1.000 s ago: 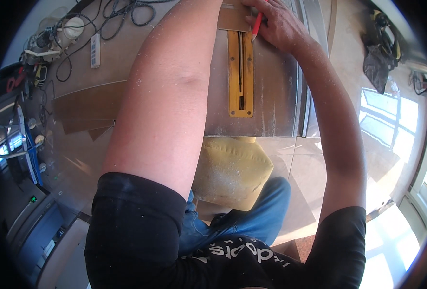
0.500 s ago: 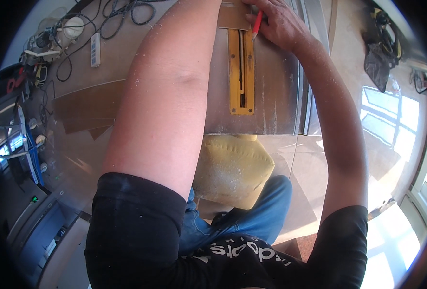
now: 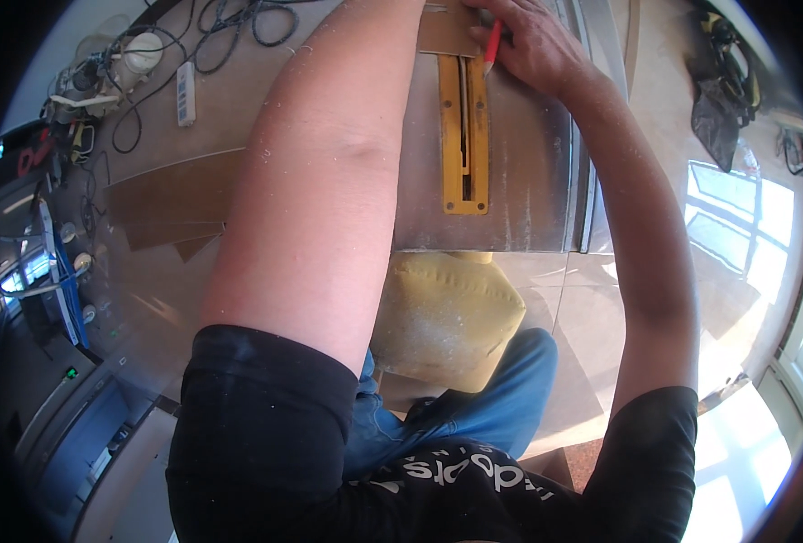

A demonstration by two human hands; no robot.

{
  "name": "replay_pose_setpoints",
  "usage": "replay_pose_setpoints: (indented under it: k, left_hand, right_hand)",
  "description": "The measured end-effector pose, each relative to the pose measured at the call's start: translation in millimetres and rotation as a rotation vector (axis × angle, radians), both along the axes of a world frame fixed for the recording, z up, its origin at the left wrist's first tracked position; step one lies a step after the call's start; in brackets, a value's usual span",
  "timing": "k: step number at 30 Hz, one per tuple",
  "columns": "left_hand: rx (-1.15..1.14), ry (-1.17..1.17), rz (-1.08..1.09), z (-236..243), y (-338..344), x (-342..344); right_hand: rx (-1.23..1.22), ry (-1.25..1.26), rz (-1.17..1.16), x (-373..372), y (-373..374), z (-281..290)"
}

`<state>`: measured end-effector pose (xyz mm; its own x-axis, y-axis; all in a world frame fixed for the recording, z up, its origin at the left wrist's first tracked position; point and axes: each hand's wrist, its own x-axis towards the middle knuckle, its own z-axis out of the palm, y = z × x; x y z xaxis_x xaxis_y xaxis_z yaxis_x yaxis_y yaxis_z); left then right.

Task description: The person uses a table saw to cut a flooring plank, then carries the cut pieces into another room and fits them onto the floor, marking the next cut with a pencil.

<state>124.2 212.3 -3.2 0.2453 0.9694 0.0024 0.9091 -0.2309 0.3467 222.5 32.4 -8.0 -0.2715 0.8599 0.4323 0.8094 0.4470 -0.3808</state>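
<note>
My right hand is at the top of the view, closed around a red pencil whose tip rests on a small brown board. The board lies on a grey metal saw table just beyond a yellow slotted insert. My left forearm reaches up across the table's left side; its hand is out of view past the top edge.
A dusty yellow bag hangs under the table's near edge. Brown boards lie on the floor to the left. Cables and a white power strip are at upper left, dark gear at upper right.
My right hand and the red pencil have shifted slightly toward the top of the view over the small board. The left arm has stayed in place.
</note>
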Motion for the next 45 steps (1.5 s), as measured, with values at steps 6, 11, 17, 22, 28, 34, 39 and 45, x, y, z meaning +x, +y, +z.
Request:
replay_pose_setpoints:
  k: [6,11,17,22,28,34,39,45]
  left_hand:
    - [0.029,-0.01,0.023,-4.2,4.0,-3.0]
    - [-0.017,-0.005,-0.004,-2.3,-2.5,-1.2]
    - [0.007,0.023,-0.022,-6.6,3.2,-2.5]
    - [0.032,0.031,-0.037,-11.8,6.7,-2.0]
    - [0.01,0.059,-0.049,-9.5,1.3,-2.9]
    - [0.069,-0.006,-0.016,-7.6,-2.9,-7.7]
    - [0.035,0.055,-0.061,-2.5,-9.7,-9.3]
    - [0.008,0.058,-0.058,-0.7,-14.7,-7.9]
  right_hand:
    - [0.04,0.029,0.025,-3.3,0.1,0.6]
    - [0.006,0.06,0.062,-1.2,-1.6,4.6]
    - [0.052,0.048,0.057,-3.2,-0.3,2.7]
    - [0.072,0.0,0.001,-1.5,-2.7,-5.2]
    - [-0.015,0.026,0.029,-1.6,-3.7,0.3]
    - [0.116,-0.046,-0.036,-9.3,-8.1,1.1]
    - [0.07,0.032,0.05,-9.2,-7.4,7.4]
    - [0.104,0.06,0.057,-10.5,-12.6,8.6]
